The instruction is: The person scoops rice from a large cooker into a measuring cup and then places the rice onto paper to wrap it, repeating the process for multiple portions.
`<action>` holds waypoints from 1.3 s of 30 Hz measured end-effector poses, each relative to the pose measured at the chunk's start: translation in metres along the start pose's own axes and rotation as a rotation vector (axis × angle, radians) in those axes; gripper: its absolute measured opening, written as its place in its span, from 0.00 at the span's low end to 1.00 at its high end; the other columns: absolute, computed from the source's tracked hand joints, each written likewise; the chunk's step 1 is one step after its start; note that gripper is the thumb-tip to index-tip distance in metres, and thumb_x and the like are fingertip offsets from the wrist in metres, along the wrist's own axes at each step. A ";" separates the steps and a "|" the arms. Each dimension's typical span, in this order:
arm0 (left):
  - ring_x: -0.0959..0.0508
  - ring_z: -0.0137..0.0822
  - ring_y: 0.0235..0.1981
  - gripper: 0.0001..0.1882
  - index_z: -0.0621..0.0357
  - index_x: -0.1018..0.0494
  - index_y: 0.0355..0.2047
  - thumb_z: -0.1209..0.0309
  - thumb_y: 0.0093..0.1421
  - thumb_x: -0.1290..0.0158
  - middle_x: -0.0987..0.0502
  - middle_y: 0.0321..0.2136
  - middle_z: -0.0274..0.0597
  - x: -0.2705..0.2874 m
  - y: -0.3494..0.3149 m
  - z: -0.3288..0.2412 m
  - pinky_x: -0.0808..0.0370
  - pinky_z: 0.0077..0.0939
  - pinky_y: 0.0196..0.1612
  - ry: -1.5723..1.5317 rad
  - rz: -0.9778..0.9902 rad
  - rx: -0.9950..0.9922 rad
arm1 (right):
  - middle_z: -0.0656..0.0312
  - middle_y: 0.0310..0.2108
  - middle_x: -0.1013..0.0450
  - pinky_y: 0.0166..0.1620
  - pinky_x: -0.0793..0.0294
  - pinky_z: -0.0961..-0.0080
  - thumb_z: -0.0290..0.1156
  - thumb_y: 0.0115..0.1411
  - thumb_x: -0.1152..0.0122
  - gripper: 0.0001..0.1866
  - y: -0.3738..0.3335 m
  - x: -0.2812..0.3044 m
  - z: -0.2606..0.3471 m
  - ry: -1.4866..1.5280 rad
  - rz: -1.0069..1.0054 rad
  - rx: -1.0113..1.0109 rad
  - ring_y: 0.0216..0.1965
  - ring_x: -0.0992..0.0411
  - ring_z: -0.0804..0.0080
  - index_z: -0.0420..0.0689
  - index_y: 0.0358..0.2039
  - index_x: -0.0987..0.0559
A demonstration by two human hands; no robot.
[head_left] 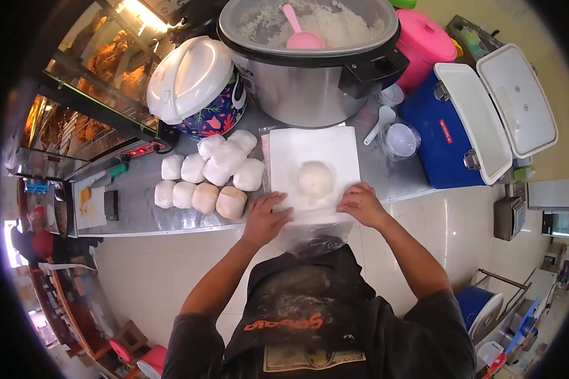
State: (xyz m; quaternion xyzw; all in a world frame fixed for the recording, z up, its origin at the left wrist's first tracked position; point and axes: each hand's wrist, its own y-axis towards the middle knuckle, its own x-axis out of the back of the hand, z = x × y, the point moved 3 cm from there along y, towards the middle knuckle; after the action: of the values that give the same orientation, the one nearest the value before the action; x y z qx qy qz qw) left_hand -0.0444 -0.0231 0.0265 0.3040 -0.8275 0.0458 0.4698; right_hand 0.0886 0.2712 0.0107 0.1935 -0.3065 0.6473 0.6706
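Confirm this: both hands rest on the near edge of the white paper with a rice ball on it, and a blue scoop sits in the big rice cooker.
Not quite: the scoop in the rice cooker is pink, not blue, as the head view shows. The left hand and right hand do rest on the paper bearing the rice ball.

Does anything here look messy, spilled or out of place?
Nothing looks spilled. The blue cooler box stands with its white lid flung open, and the person's black apron is dusted with pale smears. Both hands, left and right, rest on the white paper sheet holding a rice ball.
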 end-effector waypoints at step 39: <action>0.21 0.52 0.43 0.06 0.58 0.23 0.38 0.69 0.67 0.47 0.19 0.37 0.50 -0.018 -0.025 0.005 0.32 0.46 0.49 -0.274 -0.259 0.423 | 0.51 0.32 0.23 0.41 0.25 0.61 0.32 0.66 0.38 0.08 -0.020 0.018 0.035 0.113 -0.318 -0.074 0.35 0.24 0.53 0.40 0.36 0.19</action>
State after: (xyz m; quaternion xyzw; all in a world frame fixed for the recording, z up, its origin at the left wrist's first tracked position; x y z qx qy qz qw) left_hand -0.0280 -0.0370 0.0040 0.5018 -0.8097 0.1155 0.2817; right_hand 0.1022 0.2602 0.0517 0.1778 -0.2574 0.5311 0.7875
